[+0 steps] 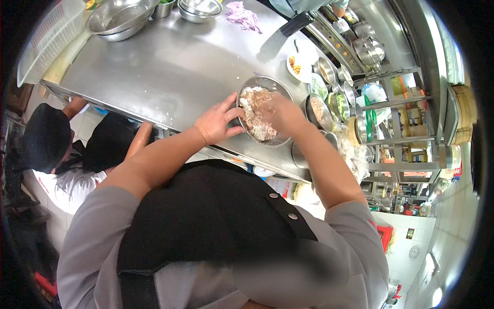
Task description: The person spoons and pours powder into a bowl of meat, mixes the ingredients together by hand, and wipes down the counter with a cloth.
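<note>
A round metal mixing bowl point(280, 85) sits near the front edge of the steel worktable. Inside it lies a brownish food mixture point(252, 110), partly covered with white powder; I cannot make out what the pieces are. My left hand point(218, 122) grips the bowl's left rim, with the thumb and fingers spread along it. Reaching in from the right, my right hand point(282, 116) is down in the mixture. Motion blurs its fingers, so whether they close on any food is unclear.
Metal bowls point(123, 18), a purple cloth point(243, 18) and a cleaver point(290, 28) lie on the steel worktable point(149, 67). A white plate point(303, 72) and several ingredient bowls point(319, 110) stand to the right. A crouching co-worker point(67, 180) is at the left, another person point(293, 6) across the table.
</note>
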A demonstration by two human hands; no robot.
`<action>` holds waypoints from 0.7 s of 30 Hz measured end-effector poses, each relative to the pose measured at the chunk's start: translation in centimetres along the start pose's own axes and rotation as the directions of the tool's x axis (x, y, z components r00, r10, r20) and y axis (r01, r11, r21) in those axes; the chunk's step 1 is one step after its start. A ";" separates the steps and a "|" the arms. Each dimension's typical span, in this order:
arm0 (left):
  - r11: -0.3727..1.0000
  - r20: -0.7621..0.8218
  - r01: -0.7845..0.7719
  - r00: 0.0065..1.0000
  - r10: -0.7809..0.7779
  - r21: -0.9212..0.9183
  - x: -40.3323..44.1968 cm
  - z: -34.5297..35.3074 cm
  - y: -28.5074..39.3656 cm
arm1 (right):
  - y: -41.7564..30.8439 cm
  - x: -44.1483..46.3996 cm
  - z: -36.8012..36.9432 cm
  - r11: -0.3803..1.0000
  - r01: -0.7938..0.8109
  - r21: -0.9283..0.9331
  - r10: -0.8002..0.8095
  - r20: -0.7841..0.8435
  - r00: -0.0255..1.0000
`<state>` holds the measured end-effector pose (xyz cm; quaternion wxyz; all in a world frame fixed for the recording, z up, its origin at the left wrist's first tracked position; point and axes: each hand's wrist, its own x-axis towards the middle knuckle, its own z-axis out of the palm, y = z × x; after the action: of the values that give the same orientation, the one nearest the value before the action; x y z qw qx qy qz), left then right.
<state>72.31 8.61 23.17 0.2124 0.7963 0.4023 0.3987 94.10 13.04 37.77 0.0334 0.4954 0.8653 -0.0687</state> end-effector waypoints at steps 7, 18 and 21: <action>0.997 0.002 -0.023 1.000 0.024 -0.076 0.3 0.0 -0.2 | 7.4 6.3 -2.1 0.989 -0.139 0.050 0.126 0.203 0.971; 1.000 -0.017 -0.015 1.000 0.015 -0.019 0.2 0.5 -0.4 | 5.2 7.9 2.1 0.977 0.210 -0.018 -0.190 0.357 0.915; 0.996 -0.042 -0.024 0.999 0.021 -0.083 -0.2 3.0 -2.7 | 6.9 6.5 6.7 0.949 0.272 -0.162 -0.249 0.150 0.957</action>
<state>73.37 9.97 19.56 0.2327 0.7828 0.3807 0.4338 96.70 21.02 29.77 0.1242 0.3661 0.9219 -0.0253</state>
